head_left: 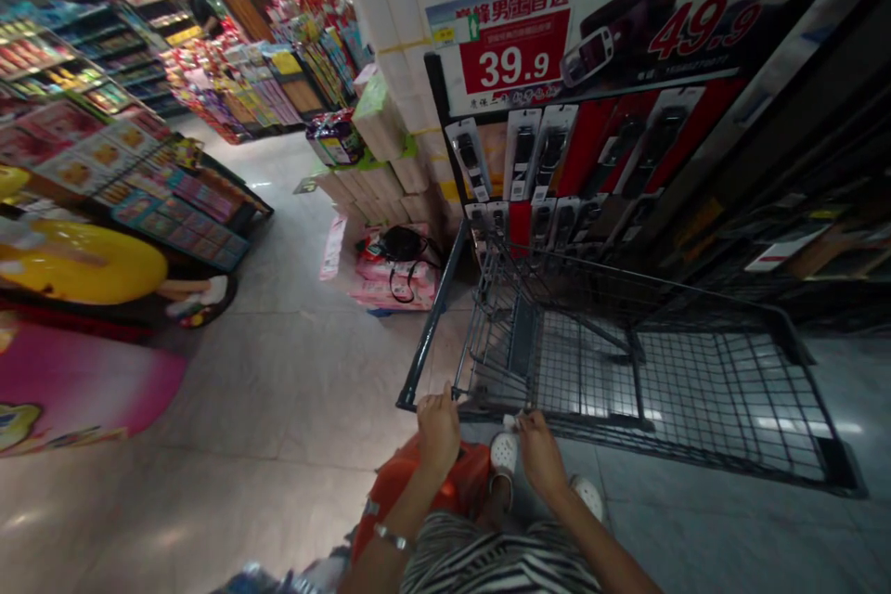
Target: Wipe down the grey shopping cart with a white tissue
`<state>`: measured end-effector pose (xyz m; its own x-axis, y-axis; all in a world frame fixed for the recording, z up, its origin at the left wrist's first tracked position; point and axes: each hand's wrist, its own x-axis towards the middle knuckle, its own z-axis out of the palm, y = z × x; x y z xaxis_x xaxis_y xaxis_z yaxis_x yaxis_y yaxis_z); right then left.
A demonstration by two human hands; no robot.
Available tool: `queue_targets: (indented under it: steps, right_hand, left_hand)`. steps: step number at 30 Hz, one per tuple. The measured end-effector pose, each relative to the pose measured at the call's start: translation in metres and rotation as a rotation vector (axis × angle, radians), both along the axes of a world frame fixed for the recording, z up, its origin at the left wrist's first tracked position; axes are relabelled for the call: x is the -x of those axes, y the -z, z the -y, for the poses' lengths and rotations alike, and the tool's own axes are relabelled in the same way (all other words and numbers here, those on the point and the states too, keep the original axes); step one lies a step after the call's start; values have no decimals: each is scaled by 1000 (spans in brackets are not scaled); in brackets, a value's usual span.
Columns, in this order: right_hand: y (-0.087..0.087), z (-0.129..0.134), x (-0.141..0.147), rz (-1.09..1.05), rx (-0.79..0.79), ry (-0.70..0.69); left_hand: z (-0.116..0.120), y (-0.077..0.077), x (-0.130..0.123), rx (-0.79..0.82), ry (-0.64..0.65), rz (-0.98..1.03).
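Observation:
A dark metal shopping cart (591, 362) stands in front of me, its basket stretching to the right and its handle (432, 325) on the left. My left hand (438, 432) is closed at the cart's near side, beside the lower end of the handle. Close to the near rim, my right hand (539, 450) is pinched on something small and whitish that I cannot make out. An orange object (396, 483) sits under my left forearm. No goods show in the cart's wire basket.
Packaged belts hang on a display (549, 148) behind the cart. A pink carton (338, 251) holding a black bag (402, 244) stands left of it. Stacked paper packs (382, 121) rise behind the carton. At the left are a yellow figure (97, 260) and a product shelf (181, 204).

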<state>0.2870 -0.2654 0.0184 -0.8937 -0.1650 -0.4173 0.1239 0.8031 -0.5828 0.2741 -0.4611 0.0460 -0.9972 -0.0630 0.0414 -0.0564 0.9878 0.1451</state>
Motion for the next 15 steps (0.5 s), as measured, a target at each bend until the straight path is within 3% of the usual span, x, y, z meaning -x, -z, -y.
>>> queue_targets:
  steps: [5, 8, 11, 15]
  right_hand:
    - [-9, 54, 11, 14, -10, -148]
    - [-14, 72, 17, 19, -38, -210]
    - [-17, 72, 19, 6, -56, -260]
    - [-18, 50, 16, -16, -68, -295]
  left_hand:
    - [0, -3, -3, -18, -7, 57]
    - [1, -3, -4, -30, -4, 85]
    - [1, -3, -4, -42, 2, 100]
    - [1, -3, -5, -48, 18, 102]
